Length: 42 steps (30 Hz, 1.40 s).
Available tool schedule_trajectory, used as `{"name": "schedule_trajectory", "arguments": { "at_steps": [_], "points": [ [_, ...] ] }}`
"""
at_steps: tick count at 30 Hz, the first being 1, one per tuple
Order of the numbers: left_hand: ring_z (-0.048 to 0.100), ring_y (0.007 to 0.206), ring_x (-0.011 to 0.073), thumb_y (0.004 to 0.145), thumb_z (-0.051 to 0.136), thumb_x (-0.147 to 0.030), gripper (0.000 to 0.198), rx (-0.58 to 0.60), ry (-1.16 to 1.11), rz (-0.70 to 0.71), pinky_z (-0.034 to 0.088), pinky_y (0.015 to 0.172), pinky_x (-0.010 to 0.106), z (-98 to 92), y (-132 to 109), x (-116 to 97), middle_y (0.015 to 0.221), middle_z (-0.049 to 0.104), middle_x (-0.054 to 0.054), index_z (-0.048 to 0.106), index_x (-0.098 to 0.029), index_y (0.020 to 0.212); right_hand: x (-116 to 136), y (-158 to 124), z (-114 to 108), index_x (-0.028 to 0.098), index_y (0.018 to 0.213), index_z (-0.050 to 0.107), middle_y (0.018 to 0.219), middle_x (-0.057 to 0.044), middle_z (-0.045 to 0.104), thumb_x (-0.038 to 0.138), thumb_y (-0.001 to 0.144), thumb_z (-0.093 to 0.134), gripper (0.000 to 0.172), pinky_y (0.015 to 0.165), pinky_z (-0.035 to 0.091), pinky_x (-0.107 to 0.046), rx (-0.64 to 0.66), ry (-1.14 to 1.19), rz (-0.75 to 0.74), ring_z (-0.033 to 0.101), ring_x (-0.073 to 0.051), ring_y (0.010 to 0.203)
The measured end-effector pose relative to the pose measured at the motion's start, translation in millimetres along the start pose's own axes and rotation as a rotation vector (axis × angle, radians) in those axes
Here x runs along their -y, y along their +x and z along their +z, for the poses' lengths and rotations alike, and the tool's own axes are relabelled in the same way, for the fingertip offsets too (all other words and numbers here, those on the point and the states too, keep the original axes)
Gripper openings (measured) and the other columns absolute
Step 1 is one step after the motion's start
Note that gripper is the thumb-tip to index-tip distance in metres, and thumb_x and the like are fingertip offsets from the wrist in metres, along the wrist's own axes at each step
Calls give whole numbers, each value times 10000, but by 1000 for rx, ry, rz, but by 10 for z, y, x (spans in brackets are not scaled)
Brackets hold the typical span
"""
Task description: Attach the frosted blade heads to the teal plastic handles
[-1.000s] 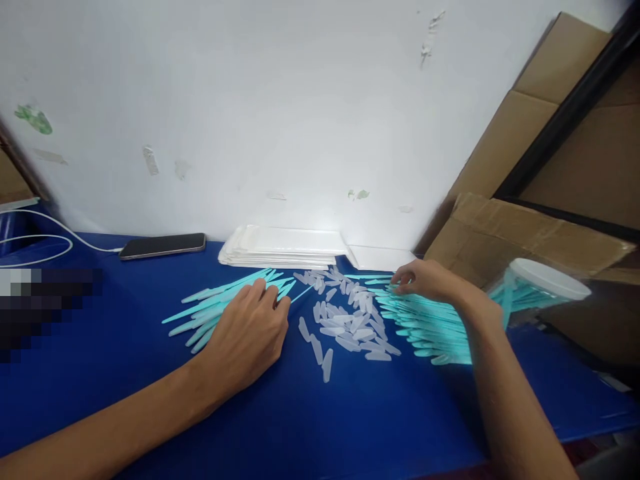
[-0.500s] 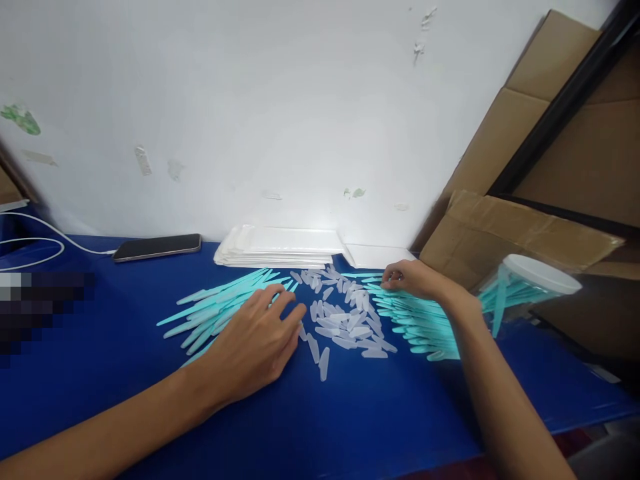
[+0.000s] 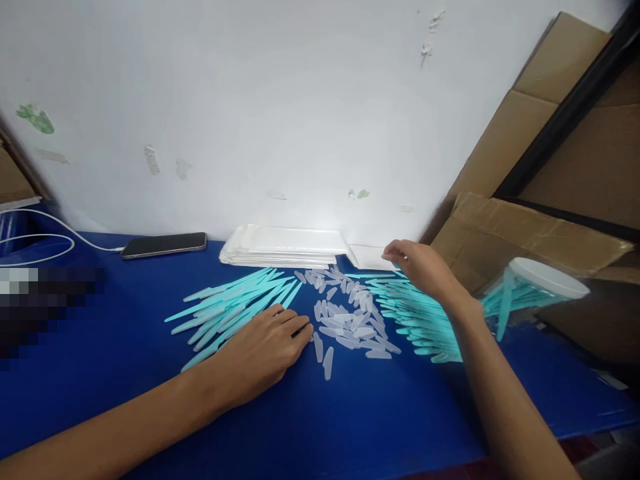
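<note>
My left hand (image 3: 273, 343) rests low over the table, fingers curled together beside the loose translucent blade caps (image 3: 357, 323); whatever its fingertips pinch is hidden. Under and behind that hand lies a fanned heap of turquoise eyebrow razors (image 3: 220, 308), several with pale caps over their wide ends. My right hand (image 3: 423, 268) is raised above the far end of a second razor pile (image 3: 425, 327). Its thumb and fingers are pinched together, and a short turquoise bit of a razor shows just below them. The caps lie scattered between the two piles.
Flat white packets (image 3: 285, 248) are stacked against the wall. A phone (image 3: 165, 245) on a white cable lies at the back left. To the right, a clear tub with a white lid (image 3: 550, 277) holds more razors, near cardboard boxes (image 3: 540, 227). The table cover is blue (image 3: 350, 427).
My right hand has lifted off the right razor pile, up towards the wall. My left hand has shifted slightly down, and its spread fingers have drawn together beside the caps.
</note>
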<state>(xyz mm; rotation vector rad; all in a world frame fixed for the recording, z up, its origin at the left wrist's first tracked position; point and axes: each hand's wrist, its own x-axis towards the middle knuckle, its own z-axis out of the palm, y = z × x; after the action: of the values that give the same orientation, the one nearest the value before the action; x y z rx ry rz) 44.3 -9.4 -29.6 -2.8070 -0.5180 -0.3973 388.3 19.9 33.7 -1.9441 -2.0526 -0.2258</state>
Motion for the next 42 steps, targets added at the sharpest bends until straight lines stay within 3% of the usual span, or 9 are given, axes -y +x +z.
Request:
{"name": "schedule_trajectory", "arguments": {
  "at_steps": [5, 13, 19, 23, 26, 30, 35, 38, 42],
  "points": [
    [671, 1044, 257, 860, 602, 20, 365, 17, 51, 36, 491, 854, 374, -54, 11, 23, 1170, 700, 122, 605, -122, 1196, 113, 13, 7, 204, 1043, 587, 975, -67, 684, 337, 1015, 392, 237, 627, 365, -279, -155, 34, -72, 612, -165, 715],
    [645, 1022, 254, 858, 596, 11, 378, 70, 124, 50, 490, 845, 368, -97, 23, 12, 1162, 687, 116, 606, -103, 1218, 353, -45, 23, 211, 1173, 486, 702, -8, 637, 419, 1058, 264, 325, 560, 272, -265, -86, 14, -92, 544, -181, 576],
    [639, 982, 259, 880, 531, 20, 379, 75, 151, 32, 514, 812, 369, -128, 36, 6, 1103, 676, 124, 578, -99, 1236, 524, -89, 19, 226, 1169, 537, 817, -36, 660, 364, 1068, 249, 335, 569, 298, -273, -134, -18, -183, 552, -181, 634],
    [621, 974, 263, 887, 455, 41, 493, -16, 129, 3, 537, 789, 378, -109, 24, 27, 1131, 635, 150, 459, -66, 1368, 686, -138, 38, 239, 1321, 515, 1067, -83, 664, 285, 1062, 294, 344, 615, 384, -281, -169, 39, -299, 610, -187, 784],
    [612, 943, 236, 926, 401, 23, 456, -117, 26, -43, 544, 732, 342, -79, 16, 48, 1133, 613, 135, 463, -100, 1361, 809, -171, 95, 245, 1426, 456, 1120, -88, 673, 302, 1063, 351, 382, 650, 443, -289, -173, 77, -356, 641, -198, 863],
    [625, 915, 184, 1018, 449, -147, 261, -288, -250, -161, 547, 714, 290, -17, 40, 73, 1109, 633, 79, 563, -172, 1251, 931, -206, 187, 248, 1320, 573, 1091, -49, 709, 358, 1057, 421, 323, 733, 491, -293, -162, 167, -460, 669, -182, 920],
    [656, 1005, 151, 1009, 524, -177, 243, -442, -457, -216, 555, 856, 285, 43, 66, 106, 1114, 695, 18, 611, -227, 1229, 1017, -239, 243, 253, 1284, 605, 1091, -28, 710, 346, 1062, 410, 310, 723, 496, -296, -80, 194, -520, 673, -175, 899],
    [662, 1012, 152, 992, 557, -170, 228, -481, -472, -178, 556, 872, 285, 51, 59, 115, 1103, 709, 20, 633, -218, 1202, 1036, -253, 235, 250, 1328, 574, 1044, -35, 687, 255, 1060, 391, 325, 677, 487, -295, -76, 186, -508, 643, -166, 823],
    [655, 1021, 134, 986, 571, -173, 293, -466, -508, -190, 552, 871, 252, 46, 49, 98, 1141, 690, 29, 598, -218, 1275, 1031, -256, 201, 251, 1460, 443, 1160, -73, 628, 53, 995, 349, 515, 698, 510, -303, -95, 187, -476, 617, -171, 848]
  ]
}}
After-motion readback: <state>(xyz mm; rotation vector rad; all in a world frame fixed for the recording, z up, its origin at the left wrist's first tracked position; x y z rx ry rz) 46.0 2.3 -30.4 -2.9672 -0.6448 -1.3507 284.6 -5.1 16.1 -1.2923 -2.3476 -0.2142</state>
